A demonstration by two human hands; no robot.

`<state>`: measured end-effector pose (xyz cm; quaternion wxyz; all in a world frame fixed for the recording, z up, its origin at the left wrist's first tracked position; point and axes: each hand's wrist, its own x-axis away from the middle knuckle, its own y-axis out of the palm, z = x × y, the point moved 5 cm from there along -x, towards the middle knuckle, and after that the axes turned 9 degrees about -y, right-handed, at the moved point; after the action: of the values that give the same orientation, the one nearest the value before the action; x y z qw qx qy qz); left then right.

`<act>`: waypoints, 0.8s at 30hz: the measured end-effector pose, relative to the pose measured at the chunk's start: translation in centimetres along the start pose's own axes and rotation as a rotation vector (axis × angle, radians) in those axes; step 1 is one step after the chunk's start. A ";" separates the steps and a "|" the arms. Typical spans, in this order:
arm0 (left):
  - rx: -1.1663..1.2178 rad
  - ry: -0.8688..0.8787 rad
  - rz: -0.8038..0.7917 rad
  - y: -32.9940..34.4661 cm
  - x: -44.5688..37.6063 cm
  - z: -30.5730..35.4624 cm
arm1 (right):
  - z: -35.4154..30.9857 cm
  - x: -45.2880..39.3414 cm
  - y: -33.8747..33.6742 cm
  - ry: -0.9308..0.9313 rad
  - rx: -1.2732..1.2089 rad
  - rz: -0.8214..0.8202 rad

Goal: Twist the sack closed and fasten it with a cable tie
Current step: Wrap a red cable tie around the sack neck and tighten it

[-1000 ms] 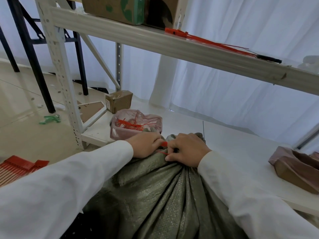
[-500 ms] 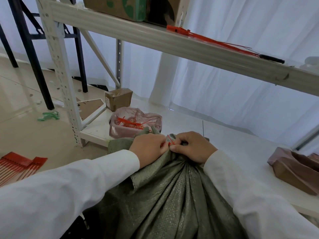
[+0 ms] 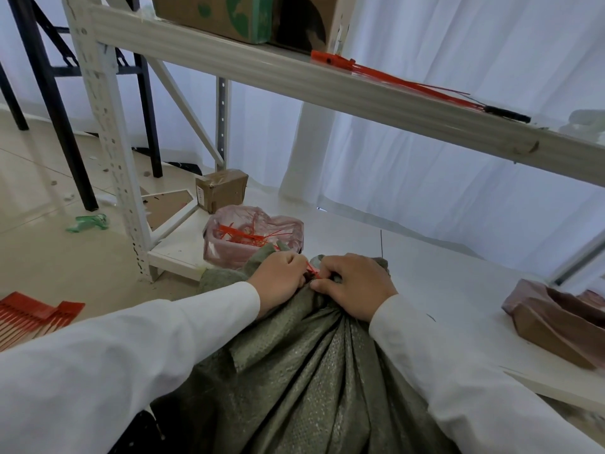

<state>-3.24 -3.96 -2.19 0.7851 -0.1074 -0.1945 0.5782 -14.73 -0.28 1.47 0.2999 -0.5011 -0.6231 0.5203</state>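
An olive-green woven sack (image 3: 294, 371) stands in front of me, its top gathered into a pleated neck. A thin red cable tie (image 3: 311, 270) shows as a short strip between my two fists at that neck. My left hand (image 3: 280, 278) is clenched on the neck and on the tie's left side. My right hand (image 3: 355, 283) is clenched on the neck from the right, thumb and forefinger pinching the tie. Most of the tie is hidden under my fingers.
A pink plastic bag (image 3: 252, 240) of red cable ties sits just behind the sack on the low white shelf (image 3: 442, 276). More red ties (image 3: 393, 78) lie on the upper shelf beam. A brown bag (image 3: 556, 322) lies at right, a small carton (image 3: 222, 190) behind, red ties (image 3: 32, 314) on the floor.
The sack neck has been drawn up and gathered tighter. Both fists have stayed together on it, with the red tie now showing between them instead of under the left thumb.
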 end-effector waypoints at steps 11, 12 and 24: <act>-0.212 0.176 0.051 -1.0 -0.9 0.4 | 0.4 0.0 -0.3 0.011 -0.013 0.080; -0.258 0.223 0.064 -1.0 -0.7 0.4 | 0.3 0.0 -0.3 0.008 0.017 0.089; -0.278 0.282 0.209 -0.7 0.4 1.0 | -1.4 -0.2 0.6 -0.046 0.235 0.159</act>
<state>-2.95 -3.83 -0.92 0.7178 -0.3140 -0.1487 0.6034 -13.24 0.00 1.28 0.2998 -0.4981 -0.5230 0.6232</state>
